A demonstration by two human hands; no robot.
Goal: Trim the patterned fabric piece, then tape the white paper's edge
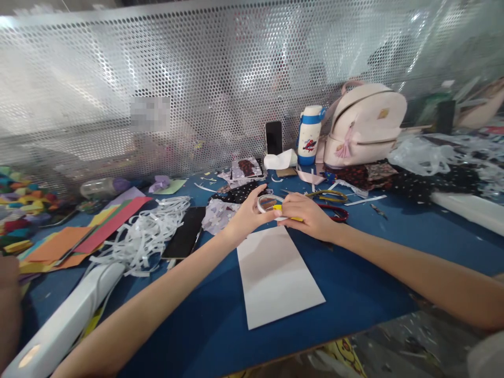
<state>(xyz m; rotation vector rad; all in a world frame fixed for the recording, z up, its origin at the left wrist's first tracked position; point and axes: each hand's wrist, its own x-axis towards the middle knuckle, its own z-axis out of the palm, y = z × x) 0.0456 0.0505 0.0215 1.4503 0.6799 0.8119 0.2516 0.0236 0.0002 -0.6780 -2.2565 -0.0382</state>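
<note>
Above the white sheet of paper (280,275), my two hands hold a white ring (261,201) that looks like a roll of tape. Fingers of my left hand (249,214) curve round its left side, the thumb pressing at its lower edge. At its right side, my right hand (307,216) is closed, with a small yellow piece (282,208) showing at the fingertips; its kind is unclear. Just beyond my right hand lie yellow-handled scissors (326,196) and a dark red handle loop (339,212). Patterned fabric scraps (219,214) lie beside my left hand.
To the left are a black phone (184,233), tangled white strips (151,231), coloured paper (114,223) and a long white device (69,323). A bottle (310,135), backpack (366,126) and upright phone (274,138) stand along the perforated metal panel (205,89).
</note>
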